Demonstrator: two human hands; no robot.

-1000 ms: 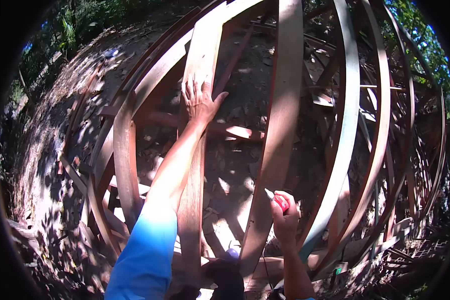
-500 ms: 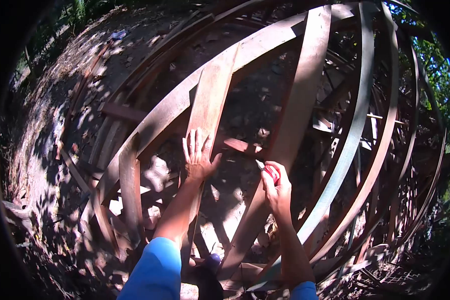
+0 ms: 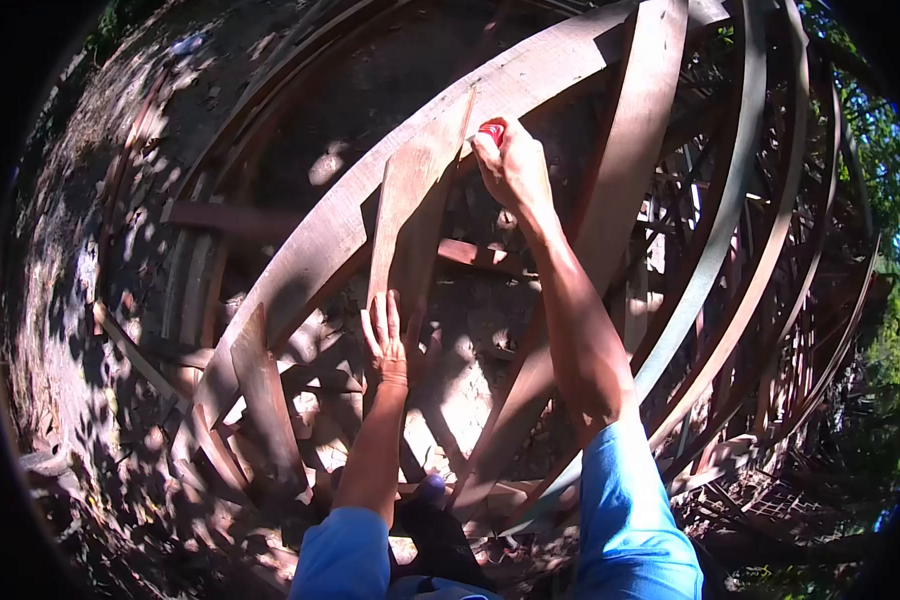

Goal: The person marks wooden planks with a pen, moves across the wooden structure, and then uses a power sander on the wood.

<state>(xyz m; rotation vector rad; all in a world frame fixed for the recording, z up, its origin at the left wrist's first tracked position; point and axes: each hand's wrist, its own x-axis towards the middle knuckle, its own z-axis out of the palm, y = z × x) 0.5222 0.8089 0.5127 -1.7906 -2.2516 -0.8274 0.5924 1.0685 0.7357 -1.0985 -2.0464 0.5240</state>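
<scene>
My left hand [image 3: 385,345] lies with its fingers stretched out on the lower part of a wooden board [image 3: 418,165], which runs up to a long curved timber [image 3: 480,95]. Further up, my right hand [image 3: 515,170] is closed around a small red object [image 3: 492,132], close to the right edge of that board's top end. My fingers cover most of the object, and its exact kind does not show. A wide curved plank [image 3: 642,110] stands to the right of my right forearm.
More curved ribs follow on the right, among them a pale greenish one [image 3: 722,230] and a reddish-brown one [image 3: 782,250]. A short reddish crosspiece [image 3: 480,256] sits between the planks. At lower left stands a short upright timber [image 3: 268,400]. Leaf-strewn ground [image 3: 65,330] lies to the left.
My right hand has moved up and left with the small red object, from beside the wide plank to the board's top end. My left hand has slid lower along the board, which appears tilted differently.
</scene>
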